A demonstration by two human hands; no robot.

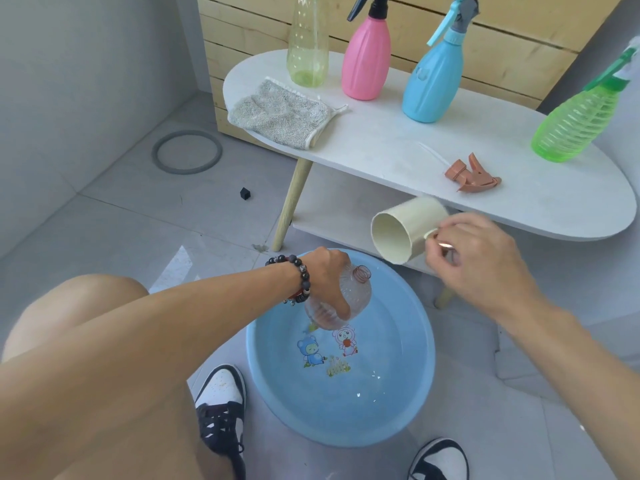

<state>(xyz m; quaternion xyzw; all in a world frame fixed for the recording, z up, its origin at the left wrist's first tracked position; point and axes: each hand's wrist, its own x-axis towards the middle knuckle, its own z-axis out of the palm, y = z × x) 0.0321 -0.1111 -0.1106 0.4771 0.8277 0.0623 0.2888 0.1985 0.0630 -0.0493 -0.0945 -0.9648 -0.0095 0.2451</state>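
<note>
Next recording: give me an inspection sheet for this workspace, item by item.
Surface: white oval table on a tiled floor.
Job's things: capless clear bottle held tilted over a basin of water; cup tipped sideways; spray head lying on the table.
Clutter: cloth, pink sprayer, blue sprayer, green sprayer and headless yellow bottle, all on the table.
Grippers: left hand grips the clear bottle; right hand pinches the cup's handle.
Cables: nothing seen.
Surroundings: grey ring and black block on the floor; wooden slats behind.
</note>
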